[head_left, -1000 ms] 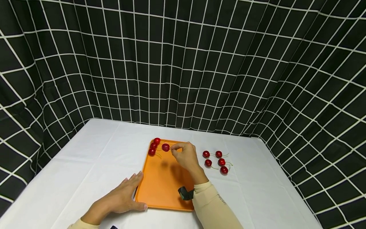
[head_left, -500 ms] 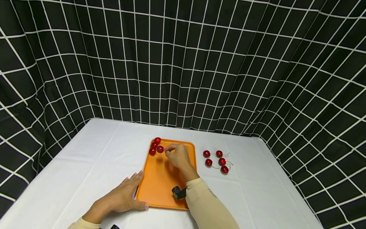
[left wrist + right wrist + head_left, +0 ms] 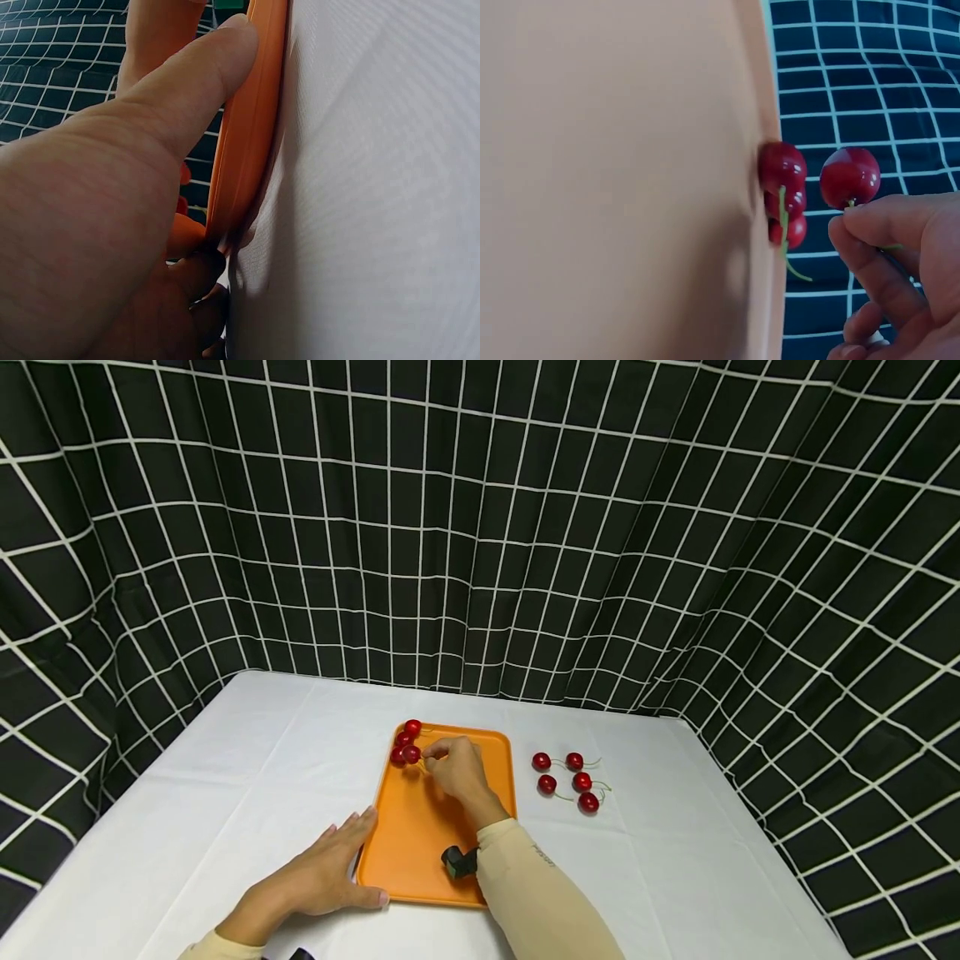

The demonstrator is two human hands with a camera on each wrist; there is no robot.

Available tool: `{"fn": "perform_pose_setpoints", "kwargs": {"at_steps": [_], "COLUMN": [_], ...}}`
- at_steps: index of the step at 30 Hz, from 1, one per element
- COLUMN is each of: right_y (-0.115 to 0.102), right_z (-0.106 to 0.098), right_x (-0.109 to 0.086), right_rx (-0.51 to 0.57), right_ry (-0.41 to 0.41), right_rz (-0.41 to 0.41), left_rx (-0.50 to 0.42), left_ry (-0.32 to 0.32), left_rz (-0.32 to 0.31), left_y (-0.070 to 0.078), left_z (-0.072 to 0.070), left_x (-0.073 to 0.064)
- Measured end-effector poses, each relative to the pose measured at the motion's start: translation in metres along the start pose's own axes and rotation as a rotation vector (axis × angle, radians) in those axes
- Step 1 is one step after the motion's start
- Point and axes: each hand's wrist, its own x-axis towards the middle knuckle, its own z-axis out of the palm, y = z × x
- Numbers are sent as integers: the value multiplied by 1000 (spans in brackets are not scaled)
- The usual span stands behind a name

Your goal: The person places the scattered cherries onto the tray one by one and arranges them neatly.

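My right hand [image 3: 456, 768] pinches a cherry [image 3: 850, 177] by its stem, between thumb and forefinger, above the far left part of an orange tray [image 3: 427, 843]. Three more cherries [image 3: 405, 739] lie in a row along the tray's far left edge; the held one overlaps the nearest of them in the head view. At the near left corner of the tray my left hand [image 3: 322, 868] rests with fingers spread, the thumb [image 3: 238, 45] touching the front rim and the fingers along the left side.
Several cherries [image 3: 582, 782] with green stems lie on the white tablecloth [image 3: 675, 860] right of the tray. A black curtain [image 3: 465, 527] with a white grid rises behind and beside the table. Black wrist cameras [image 3: 459, 862] sit on both wrists.
My right hand has moved left and slightly toward me with the cherry, from above the tray's middle to close by the row of cherries. The left hand has stayed in place.
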Motion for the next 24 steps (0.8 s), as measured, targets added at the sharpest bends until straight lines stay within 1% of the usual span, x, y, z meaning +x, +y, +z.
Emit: {"fn": "perform_pose_setpoints", "kwargs": {"at_steps": [6, 10, 14, 20, 24], "right_y": [2, 0, -1, -2, -2], "right_z": [11, 15, 17, 21, 24], "right_x": [1, 1, 1, 2, 2], "right_rx": [-31, -44, -67, -150, -176], "right_ry": [-31, -45, -60, -67, -77], "right_rz": [16, 23, 15, -21, -14], "left_rx": [-22, -12, -16, -14, -19], "left_ry": [-9, -13, -10, -21, -21], "left_rz": [6, 3, 4, -6, -3], "left_y": [-1, -1, -1, 0, 0], "left_z": [-1, -1, -1, -2, -1], "left_x": [1, 0, 0, 1, 1]}}
